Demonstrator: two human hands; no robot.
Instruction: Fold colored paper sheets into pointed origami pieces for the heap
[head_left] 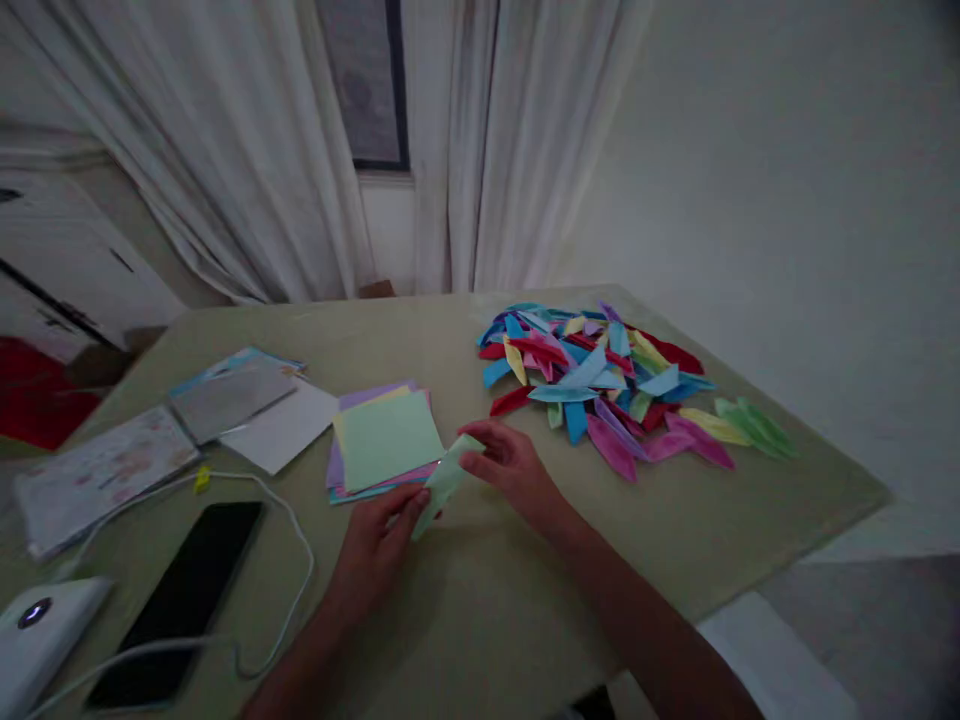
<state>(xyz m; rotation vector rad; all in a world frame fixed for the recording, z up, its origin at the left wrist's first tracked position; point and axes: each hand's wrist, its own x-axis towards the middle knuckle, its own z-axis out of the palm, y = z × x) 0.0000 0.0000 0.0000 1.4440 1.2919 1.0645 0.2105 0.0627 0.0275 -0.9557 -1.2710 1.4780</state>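
Between my two hands is a narrow folded strip of light green paper (448, 477), tilted up toward the right. My left hand (382, 535) pinches its lower end between thumb and fingers. At its upper end, the thumb and fingers of my right hand (510, 465) are closed on the paper. Just behind my left hand lies a stack of coloured square paper (390, 440), with a light green sheet on top and yellow, purple, pink and blue edges showing beneath. To the right is a heap of folded paper pieces (592, 370) in many colours.
On the left lie a floral-patterned packet (109, 470), a clear plastic sleeve (232, 400) and a white sheet (285, 425). Nearer me are a black phone (180, 600), a white cable (300, 530) and a white device (49, 640). Curtains (510, 150) hang behind the table (525, 600).
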